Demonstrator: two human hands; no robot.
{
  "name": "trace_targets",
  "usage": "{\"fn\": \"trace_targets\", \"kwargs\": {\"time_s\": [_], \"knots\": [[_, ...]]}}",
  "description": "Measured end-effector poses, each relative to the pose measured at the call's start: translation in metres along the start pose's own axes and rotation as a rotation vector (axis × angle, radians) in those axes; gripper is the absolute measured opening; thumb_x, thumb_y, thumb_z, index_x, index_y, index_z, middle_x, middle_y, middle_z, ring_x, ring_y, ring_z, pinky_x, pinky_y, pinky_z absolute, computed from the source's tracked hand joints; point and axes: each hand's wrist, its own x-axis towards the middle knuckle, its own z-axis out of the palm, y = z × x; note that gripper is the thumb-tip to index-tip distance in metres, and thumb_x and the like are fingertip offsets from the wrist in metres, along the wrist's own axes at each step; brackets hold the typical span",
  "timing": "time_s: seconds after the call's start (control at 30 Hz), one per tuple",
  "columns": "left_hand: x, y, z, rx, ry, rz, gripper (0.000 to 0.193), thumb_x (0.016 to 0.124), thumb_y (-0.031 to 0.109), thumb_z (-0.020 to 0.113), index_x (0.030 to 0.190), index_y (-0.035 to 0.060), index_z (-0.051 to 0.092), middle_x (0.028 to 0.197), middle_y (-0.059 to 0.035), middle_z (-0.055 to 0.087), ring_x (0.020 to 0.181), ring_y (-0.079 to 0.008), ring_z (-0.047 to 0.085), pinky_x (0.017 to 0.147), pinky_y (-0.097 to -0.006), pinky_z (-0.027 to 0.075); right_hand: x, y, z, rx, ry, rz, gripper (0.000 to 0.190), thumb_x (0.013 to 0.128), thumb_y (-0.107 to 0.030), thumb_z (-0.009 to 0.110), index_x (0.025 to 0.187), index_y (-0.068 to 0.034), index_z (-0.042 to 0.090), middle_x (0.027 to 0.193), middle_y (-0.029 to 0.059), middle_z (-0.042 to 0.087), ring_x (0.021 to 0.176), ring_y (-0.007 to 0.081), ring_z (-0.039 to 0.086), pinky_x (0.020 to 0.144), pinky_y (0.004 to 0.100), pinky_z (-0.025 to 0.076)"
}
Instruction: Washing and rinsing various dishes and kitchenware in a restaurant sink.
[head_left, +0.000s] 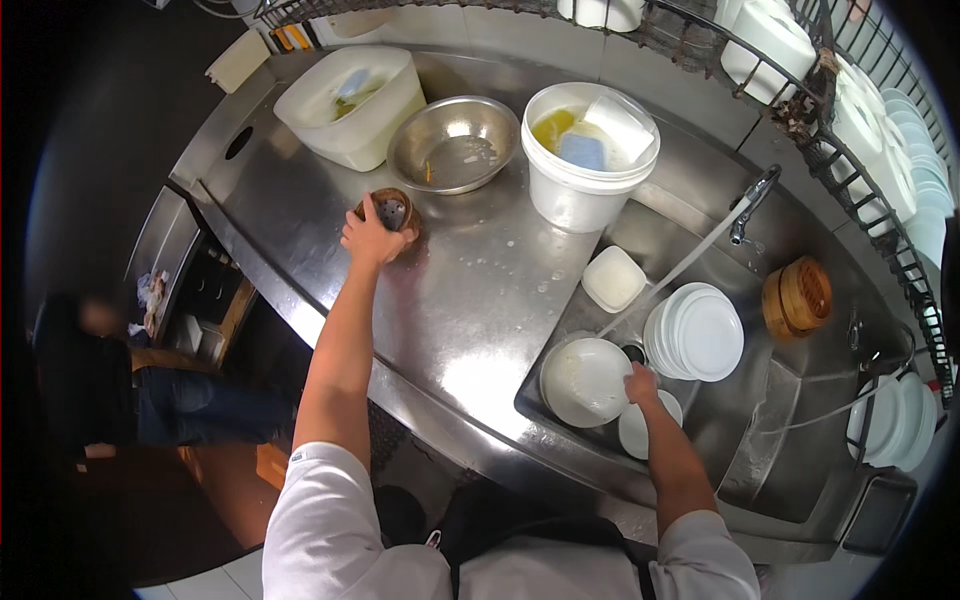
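Observation:
On the steel counter, my left hand (375, 238) grips a small brown round container (409, 214) with a dark, speckled inside. It stands just in front of a shallow steel bowl (427, 154). My right hand (642, 384) is down in the sink at the right rim of a large white bowl (581, 382); whether its fingers hold that rim is unclear. A smaller white dish (643, 435) lies under my right wrist. Stacked white plates (709, 341) stand beyond this hand, and a square white container (613, 277) sits further back in the sink.
A white bucket (577, 199) holds yellowish liquid, a blue sponge and a white container. Behind the left hand stands a plastic tub (367, 142). A tap (742, 217) with a pale hose and a bamboo steamer (795, 300) are right. A wire rack (847, 169) overhangs. Another person stands far left.

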Motion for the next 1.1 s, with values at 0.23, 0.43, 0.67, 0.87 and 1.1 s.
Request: {"fn": "trace_targets", "kwargs": {"time_s": [0.23,0.43,0.67,0.87,1.1], "knots": [[-0.062,-0.027,0.0,-1.771,-0.506,0.039,0.103,0.053,0.055,0.068,0.137,0.0152,0.023,0.131,-0.0161,0.036,0.116,-0.0385,0.039,0.091,-0.0504,0.037,-0.008,-0.074,-0.073,0.366,0.304,0.018,0.033,0.079,-0.022,0.061,0.105,-0.004,0.052,0.093,0.0169,0.062,0.083,0.0321,0.06,0.07,0.038,0.047],[-0.149,0.011,0.019,-2.393,-0.858,0.079,0.097,0.055,0.063,0.065,0.132,0.012,0.033,0.13,-0.0144,0.038,0.118,-0.0345,0.038,0.093,-0.0574,0.035,-0.051,-0.246,-0.136,0.936,0.271,-0.542,0.056,0.063,-0.017,0.076,0.112,-0.007,0.051,0.101,0.0135,0.056,0.095,0.0247,0.055,0.081,0.0357,0.045],[-0.169,0.043,0.007,-2.65,-0.749,-0.015,0.074,0.079,0.061,0.042,0.129,0.0067,0.037,0.129,-0.0136,0.04,0.118,-0.0319,0.039,0.1,-0.0433,0.032,-0.077,-0.34,-0.129,0.561,0.417,-1.084,0.048,0.062,-0.006,0.071,0.106,0.002,0.054,0.111,0.0166,0.05,0.112,0.0315,0.043,0.092,0.0408,0.039],[-0.175,0.037,0.01,-2.572,-0.898,-0.446,0.062,0.073,0.047,0.051,0.122,0.0099,0.045,0.129,-0.015,0.04,0.118,-0.033,0.039,0.099,-0.0513,0.029,-0.083,-0.302,-0.121,1.072,0.075,-0.686,0.026,0.082,-0.009,0.059,0.105,-0.003,0.051,0.111,0.0063,0.055,0.108,0.0228,0.049,0.087,0.0325,0.042],[-0.187,0.041,0.014,-2.697,-1.18,-0.33,0.065,0.064,0.045,0.06,0.123,0.022,0.046,0.136,-0.0194,0.029,0.122,-0.0418,0.03,0.095,-0.0623,0.026,-0.041,-0.21,-0.141,2.057,-0.066,-0.463,0.024,0.09,-0.029,0.049,0.108,-0.013,0.048,0.118,0.004,0.052,0.11,0.0228,0.048,0.093,0.0464,0.035]]}}
